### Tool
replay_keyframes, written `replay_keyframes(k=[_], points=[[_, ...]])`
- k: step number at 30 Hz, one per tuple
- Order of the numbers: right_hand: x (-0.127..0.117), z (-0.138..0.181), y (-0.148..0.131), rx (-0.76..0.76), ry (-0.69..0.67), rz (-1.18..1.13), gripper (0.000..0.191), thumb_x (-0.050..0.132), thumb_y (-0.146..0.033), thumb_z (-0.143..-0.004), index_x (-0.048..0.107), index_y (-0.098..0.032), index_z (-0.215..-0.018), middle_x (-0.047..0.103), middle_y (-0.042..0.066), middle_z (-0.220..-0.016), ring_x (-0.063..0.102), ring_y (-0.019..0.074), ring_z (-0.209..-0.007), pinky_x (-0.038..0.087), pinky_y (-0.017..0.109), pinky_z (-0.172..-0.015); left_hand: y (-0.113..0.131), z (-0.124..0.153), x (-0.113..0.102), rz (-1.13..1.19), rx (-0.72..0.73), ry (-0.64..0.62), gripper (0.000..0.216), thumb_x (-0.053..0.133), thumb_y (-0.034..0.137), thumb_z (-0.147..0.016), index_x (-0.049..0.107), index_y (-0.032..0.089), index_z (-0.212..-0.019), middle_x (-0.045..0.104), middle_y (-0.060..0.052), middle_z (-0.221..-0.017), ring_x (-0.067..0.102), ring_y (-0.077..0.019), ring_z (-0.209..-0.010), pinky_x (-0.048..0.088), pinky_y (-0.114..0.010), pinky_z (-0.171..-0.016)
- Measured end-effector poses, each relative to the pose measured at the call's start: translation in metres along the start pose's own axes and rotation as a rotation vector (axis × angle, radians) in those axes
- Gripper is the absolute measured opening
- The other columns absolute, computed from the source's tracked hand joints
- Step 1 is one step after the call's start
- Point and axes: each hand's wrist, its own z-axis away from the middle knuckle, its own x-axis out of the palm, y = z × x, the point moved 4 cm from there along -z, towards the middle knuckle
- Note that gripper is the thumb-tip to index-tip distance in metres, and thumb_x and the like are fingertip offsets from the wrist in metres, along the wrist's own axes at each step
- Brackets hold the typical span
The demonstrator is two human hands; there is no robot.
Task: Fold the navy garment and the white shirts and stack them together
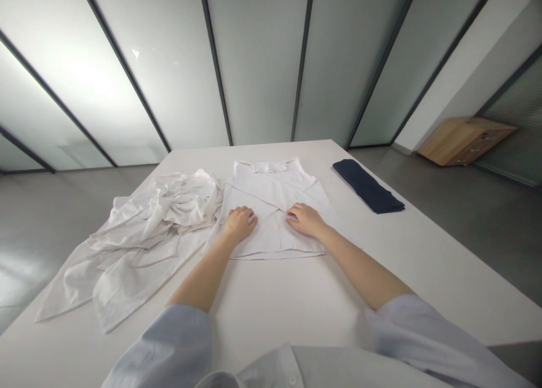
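Observation:
A white collared shirt [275, 193] lies on the white table [296, 297] in front of me, its sleeves folded inward and its collar pointing away. My left hand [238, 223] rests flat on the shirt's lower left part, fingers stretched out. On the lower right part lies my right hand [305, 218], also flat with its fingers spread. Neither hand holds anything.
A crumpled heap of white garments [148, 230] lies to the left, hanging towards the table's left edge. A folded dark navy cloth [367, 186] lies at the right. Frosted glass panels stand behind the table; a wooden cabinet [463, 139] stands on the floor at far right.

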Motion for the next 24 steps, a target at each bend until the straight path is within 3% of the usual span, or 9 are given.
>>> replay_keyframes(k=[8, 13, 16, 19, 22, 24], points=[[0.005, 0.003, -0.004, 0.02, -0.066, 0.042, 0.038, 0.054, -0.043, -0.092, 0.065, -0.02, -0.12, 0.063, 0.012, -0.122, 0.061, 0.0244, -0.108, 0.046, 0.033, -0.092, 0.014, 0.006, 0.005, -0.064, -0.032, -0.045, 0.041, 0.048, 0.053, -0.089, 0.064, 0.02, -0.109, 0.064, -0.012, -0.117, 0.058, -0.0291, -0.11, 0.04, -0.045, -0.097], [0.021, 0.0, 0.006, 0.021, -0.048, 0.039, 0.049, 0.05, -0.044, -0.094, 0.054, -0.018, -0.135, 0.046, 0.014, -0.147, 0.042, 0.0264, -0.136, 0.035, 0.041, -0.11, 0.016, 0.008, 0.019, -0.036, -0.034, -0.05, 0.056, 0.039, 0.055, -0.094, 0.05, 0.018, -0.135, 0.046, -0.015, -0.147, 0.039, -0.03, -0.137, 0.029, -0.046, -0.111], [0.023, -0.002, 0.009, -0.024, -0.023, -0.001, 0.047, 0.054, -0.041, -0.092, 0.057, -0.016, -0.132, 0.048, 0.015, -0.145, 0.044, 0.0258, -0.134, 0.035, 0.041, -0.11, 0.019, 0.01, 0.022, 0.01, 0.025, -0.061, 0.068, 0.037, 0.06, -0.093, 0.042, 0.015, -0.143, 0.036, -0.017, -0.154, 0.028, -0.0319, -0.143, 0.023, -0.047, -0.115], [0.018, -0.004, 0.007, -0.105, 0.046, -0.055, 0.039, 0.058, -0.035, -0.089, 0.063, -0.015, -0.123, 0.057, 0.015, -0.136, 0.052, 0.0251, -0.125, 0.039, 0.04, -0.106, 0.031, 0.015, 0.019, 0.09, 0.241, -0.095, 0.085, 0.052, 0.072, -0.08, 0.041, 0.019, -0.145, 0.03, -0.014, -0.157, 0.022, -0.0319, -0.146, 0.019, -0.047, -0.117], [0.012, -0.003, -0.001, -0.19, 0.107, -0.116, 0.027, 0.057, -0.03, -0.089, 0.069, -0.018, -0.11, 0.067, 0.011, -0.117, 0.059, 0.023, -0.112, 0.043, 0.038, -0.1, 0.039, 0.019, 0.015, 0.142, 0.376, -0.153, 0.095, 0.067, 0.075, -0.063, 0.048, 0.023, -0.14, 0.034, -0.012, -0.155, 0.027, -0.0324, -0.144, 0.021, -0.047, -0.117], [0.01, -0.002, -0.005, -0.22, 0.117, -0.152, 0.023, 0.056, -0.028, -0.09, 0.07, -0.018, -0.103, 0.07, 0.01, -0.107, 0.061, 0.0223, -0.105, 0.045, 0.036, -0.095, 0.042, 0.02, 0.012, 0.165, 0.383, -0.155, 0.086, 0.071, 0.07, -0.065, 0.053, 0.024, -0.136, 0.041, -0.012, -0.151, 0.036, -0.031, -0.139, 0.027, -0.045, -0.115]])
